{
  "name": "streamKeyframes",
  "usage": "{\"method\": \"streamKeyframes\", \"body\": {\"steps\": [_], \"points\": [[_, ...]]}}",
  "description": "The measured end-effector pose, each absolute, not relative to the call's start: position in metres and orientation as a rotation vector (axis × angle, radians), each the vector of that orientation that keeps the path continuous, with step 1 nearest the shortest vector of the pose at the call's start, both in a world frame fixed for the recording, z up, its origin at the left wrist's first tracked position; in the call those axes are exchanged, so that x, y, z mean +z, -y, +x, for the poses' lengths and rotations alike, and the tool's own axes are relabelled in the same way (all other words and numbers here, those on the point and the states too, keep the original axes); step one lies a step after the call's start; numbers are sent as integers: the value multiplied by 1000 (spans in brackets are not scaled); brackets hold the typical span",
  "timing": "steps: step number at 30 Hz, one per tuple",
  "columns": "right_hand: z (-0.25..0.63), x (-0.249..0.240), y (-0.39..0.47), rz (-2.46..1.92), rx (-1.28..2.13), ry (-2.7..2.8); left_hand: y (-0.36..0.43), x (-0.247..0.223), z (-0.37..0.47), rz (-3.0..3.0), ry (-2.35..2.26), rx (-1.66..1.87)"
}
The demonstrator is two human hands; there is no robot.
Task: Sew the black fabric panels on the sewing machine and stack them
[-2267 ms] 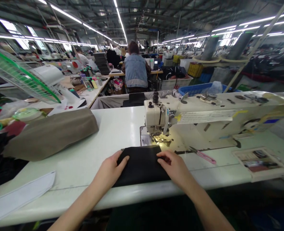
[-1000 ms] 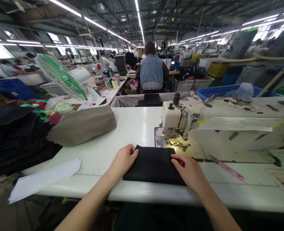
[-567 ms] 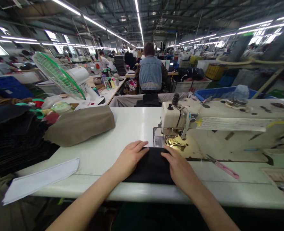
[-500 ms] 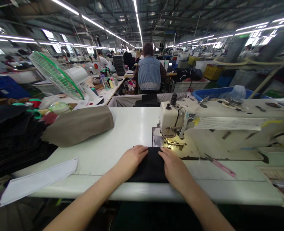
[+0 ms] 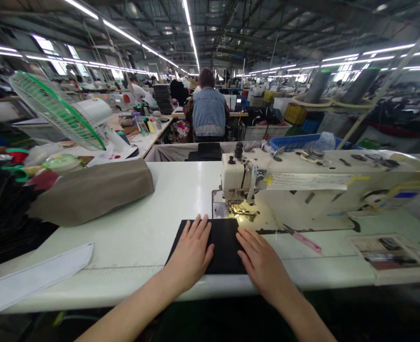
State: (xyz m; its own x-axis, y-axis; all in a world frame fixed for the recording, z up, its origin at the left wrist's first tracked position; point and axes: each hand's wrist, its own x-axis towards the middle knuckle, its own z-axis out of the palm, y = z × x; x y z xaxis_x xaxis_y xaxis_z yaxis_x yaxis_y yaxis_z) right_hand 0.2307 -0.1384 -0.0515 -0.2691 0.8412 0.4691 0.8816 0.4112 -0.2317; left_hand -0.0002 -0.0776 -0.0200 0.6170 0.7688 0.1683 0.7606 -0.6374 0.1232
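A piece of black fabric (image 5: 224, 247) lies flat on the white sewing table, just in front of the sewing machine (image 5: 236, 178). My left hand (image 5: 193, 244) rests on its left part, fingers stretched forward and a little apart, thumb toward the middle. My right hand (image 5: 259, 254) lies at its right edge, with the fingers extended and the fingertips touching the cloth. The lit presser foot (image 5: 243, 210) is just beyond the fabric's far edge. Pink-handled scissors (image 5: 304, 241) lie to the right of my right hand.
A folded brown cloth (image 5: 96, 192) and a white strip (image 5: 39, 275) lie on the left, near a stack of dark fabric (image 5: 3, 218). A fan (image 5: 67, 111) stands behind them. A parts tray (image 5: 391, 256) is set in the right side. A person (image 5: 209, 107) sits ahead.
My left hand has shifted from the fabric's left edge onto its top, fingers now flatter. My right hand's fingers have straightened along the right edge. The camera view has turned slightly right.
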Motion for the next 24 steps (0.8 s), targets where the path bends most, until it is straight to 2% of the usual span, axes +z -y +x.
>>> {"method": "streamKeyframes", "body": {"steps": [4,13,24], "points": [[227,-47,124,-1465,-113,2142,68,-11,19,2793,-1074,239],[215,-42,103,-1503,-101,2086,37,3,14,2753,-1003,94],[213,-40,104,-1540,-66,2063,31,-6,8,2793,-921,205]]}}
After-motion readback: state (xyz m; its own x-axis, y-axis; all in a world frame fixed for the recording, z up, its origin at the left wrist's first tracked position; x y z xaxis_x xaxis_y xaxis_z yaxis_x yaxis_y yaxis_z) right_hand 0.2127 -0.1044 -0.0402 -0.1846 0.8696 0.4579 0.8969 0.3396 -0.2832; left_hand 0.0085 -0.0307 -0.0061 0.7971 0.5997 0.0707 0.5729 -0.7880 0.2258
